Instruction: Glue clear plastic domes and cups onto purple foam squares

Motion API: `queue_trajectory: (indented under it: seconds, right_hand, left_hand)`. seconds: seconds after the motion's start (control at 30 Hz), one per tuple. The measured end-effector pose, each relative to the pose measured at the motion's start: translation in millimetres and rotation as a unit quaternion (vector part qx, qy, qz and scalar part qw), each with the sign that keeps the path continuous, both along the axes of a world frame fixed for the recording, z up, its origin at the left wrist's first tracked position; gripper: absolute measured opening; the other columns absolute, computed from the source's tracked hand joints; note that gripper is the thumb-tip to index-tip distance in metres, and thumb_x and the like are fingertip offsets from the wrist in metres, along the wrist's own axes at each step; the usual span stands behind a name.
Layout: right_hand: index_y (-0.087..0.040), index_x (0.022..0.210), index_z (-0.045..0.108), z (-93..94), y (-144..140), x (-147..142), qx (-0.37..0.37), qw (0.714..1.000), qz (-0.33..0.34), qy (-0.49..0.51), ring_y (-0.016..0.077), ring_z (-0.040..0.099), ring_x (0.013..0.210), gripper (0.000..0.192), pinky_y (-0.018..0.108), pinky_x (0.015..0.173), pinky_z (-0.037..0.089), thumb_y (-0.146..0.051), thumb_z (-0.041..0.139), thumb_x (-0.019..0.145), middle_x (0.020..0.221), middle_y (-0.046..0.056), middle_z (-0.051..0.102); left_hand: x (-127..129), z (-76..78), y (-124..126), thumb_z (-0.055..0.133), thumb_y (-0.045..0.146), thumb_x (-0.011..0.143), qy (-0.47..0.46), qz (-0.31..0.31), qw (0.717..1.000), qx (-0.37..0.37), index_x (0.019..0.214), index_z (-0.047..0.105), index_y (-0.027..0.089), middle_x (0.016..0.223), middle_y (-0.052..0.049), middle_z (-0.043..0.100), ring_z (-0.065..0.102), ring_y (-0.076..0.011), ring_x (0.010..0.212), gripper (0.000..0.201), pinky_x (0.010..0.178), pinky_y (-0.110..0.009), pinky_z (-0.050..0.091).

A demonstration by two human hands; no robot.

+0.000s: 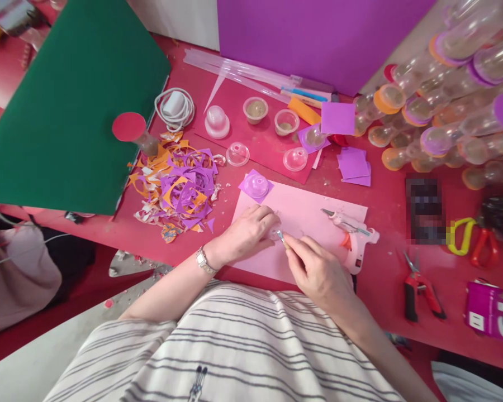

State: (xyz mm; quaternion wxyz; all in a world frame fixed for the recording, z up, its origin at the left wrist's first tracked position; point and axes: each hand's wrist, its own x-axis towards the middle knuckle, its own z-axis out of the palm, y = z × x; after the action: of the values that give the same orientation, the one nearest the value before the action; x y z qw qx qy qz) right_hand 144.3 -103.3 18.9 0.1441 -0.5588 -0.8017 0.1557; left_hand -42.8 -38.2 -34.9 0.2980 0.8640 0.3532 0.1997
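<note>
My left hand (251, 231) is closed on a small clear plastic piece (273, 230), probably a dome lid, held over a pink sheet (310, 204). Pinched in my right hand (316, 268) is a small tool with a narrow metal tip (280, 235); its handle is mostly hidden by the fingers. The tip touches or nearly touches the plastic piece. Just beyond my left hand, a clear dome lid (257, 185) rests on a purple paper square. A pink glue gun (354, 234) lies on the sheet to the right of my right hand.
Purple and orange paper scraps (184, 190) are heaped at left, by a green board (79, 106). Cups of sand-coloured material (255, 110) and loose dome lids (237, 154) stand behind. Stacked clear plastic bottles (444, 123), red pruning shears (421, 290) and yellow-handled scissors (461, 237) are at right.
</note>
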Motion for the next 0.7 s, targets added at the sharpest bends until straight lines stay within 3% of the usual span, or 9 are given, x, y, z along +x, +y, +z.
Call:
queue_trajectory:
  seconds: [0.2,0.53,0.7]
  right_hand:
    - [-0.015,0.123,0.067,0.2,-2.9,2.3,0.052,0.994,0.035,-0.094,0.0116,0.061,0.057,0.035,0.024,0.047,0.039,-0.019,0.042,0.099,0.077,0.004,0.067]
    - [-0.015,0.115,0.068,-2.8,-9.3,6.4,-0.005,0.999,-0.012,0.034,0.0165,0.070,0.075,0.031,0.025,0.064,0.052,-0.022,0.041,0.100,0.088,0.008,0.073]
    - [-0.015,0.113,0.068,-5.8,-6.8,4.4,-0.001,0.999,-0.012,0.042,0.0170,0.070,0.073,0.030,0.026,0.061,0.051,-0.023,0.041,0.100,0.088,0.008,0.073]
  left_hand:
    - [0.1,0.6,-0.1,0.068,0.026,0.087,-0.001,0.002,1.000,0.003,0.111,0.059,0.014,0.110,-0.011,0.063,0.059,-0.0236,0.102,0.028,0.092,-0.037,0.052]
    - [-0.4,5.1,-1.6,0.059,0.015,0.083,-0.014,-0.005,1.000,0.005,0.118,0.059,0.014,0.114,-0.013,0.062,0.058,-0.0242,0.107,0.036,0.095,-0.038,0.050]
    - [0.2,1.1,-1.1,0.072,0.024,0.078,-0.016,0.000,1.000,0.003,0.123,0.057,0.015,0.116,-0.013,0.061,0.058,-0.0256,0.107,0.048,0.095,-0.040,0.050]
